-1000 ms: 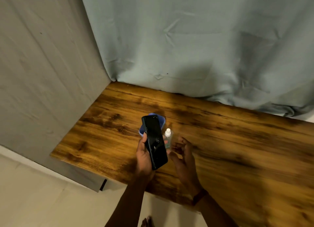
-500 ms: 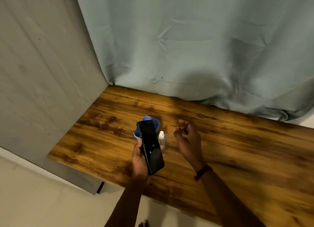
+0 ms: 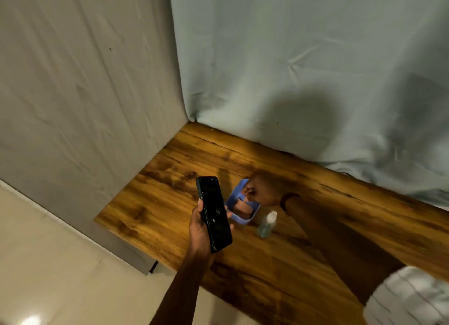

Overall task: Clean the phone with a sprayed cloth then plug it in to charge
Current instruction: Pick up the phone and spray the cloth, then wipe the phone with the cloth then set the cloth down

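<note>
A creased pale blue-grey fabric curtain (image 3: 291, 69) and a flat grey wall panel (image 3: 85, 93) meet in a corner behind a dark-grained brown wooden table (image 3: 340, 227). The landmark on the table is a small blue plastic open-topped container (image 3: 235, 194), which stands towards the table's left end.

Just left of the container, and nearer the person, the left hand (image 3: 200, 230) holds a black rectangular glass-faced phone (image 3: 213, 213) off the table. Its fingers wrap the phone's lower half, the thumb lies on the left edge, and the screen faces up. The phone's long axis runs from the person towards the curtain, its far end tilted slightly left.

Just right of the container stands a small clear plastic spray bottle with a white cap (image 3: 266, 225), upright and untouched.

The right hand (image 3: 263, 191) is at the container's far right rim, with its fingers (image 3: 247, 191) curled down over the opening. Blur hides whether they grip anything. Something pale tan lies inside, possibly the cloth.

The right hand is the nearer one to both container and bottle, so fetching the cloth probably falls to it while the left presents the phone.
</note>
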